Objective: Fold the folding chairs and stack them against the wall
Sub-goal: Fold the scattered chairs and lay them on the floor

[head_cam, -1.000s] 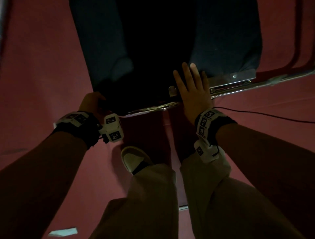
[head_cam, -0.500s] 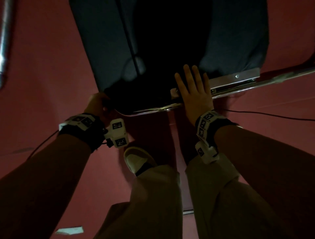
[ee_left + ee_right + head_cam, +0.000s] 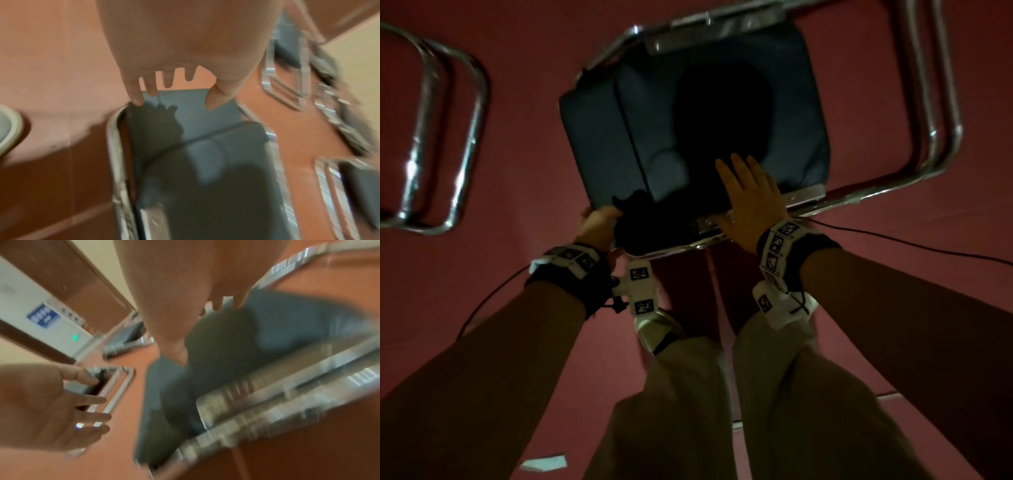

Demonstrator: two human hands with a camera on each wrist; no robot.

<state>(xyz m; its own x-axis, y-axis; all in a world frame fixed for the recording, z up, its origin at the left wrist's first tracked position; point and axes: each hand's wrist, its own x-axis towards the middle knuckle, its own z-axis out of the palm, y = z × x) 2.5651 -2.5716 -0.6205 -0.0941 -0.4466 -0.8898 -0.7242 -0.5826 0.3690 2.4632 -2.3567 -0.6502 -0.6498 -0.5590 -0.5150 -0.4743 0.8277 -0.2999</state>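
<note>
A folding chair with a dark blue padded seat (image 3: 654,120) and chrome tube frame (image 3: 941,137) stands on the red floor in front of me. My right hand (image 3: 750,192) lies flat on the padding near its near edge, with straight fingers beside a metal bracket (image 3: 804,193). At the chair's near left corner is my left hand (image 3: 599,221). In the right wrist view that left hand (image 3: 61,402) shows spread, straight fingers that hold nothing. The left wrist view shows its fingertips (image 3: 136,100) at the chrome corner of the frame.
Another chrome chair frame (image 3: 448,137) stands at the left. Folded chairs (image 3: 127,340) lean by the wall near a white unit with a green light (image 3: 75,337). A black cable (image 3: 893,240) runs across the floor at the right. My shoe (image 3: 657,329) is just below the chair.
The chair now sits further from me, so its whole seat and both frame sides show. My right hand stays flat on the padding and my left hand stays at the corner.
</note>
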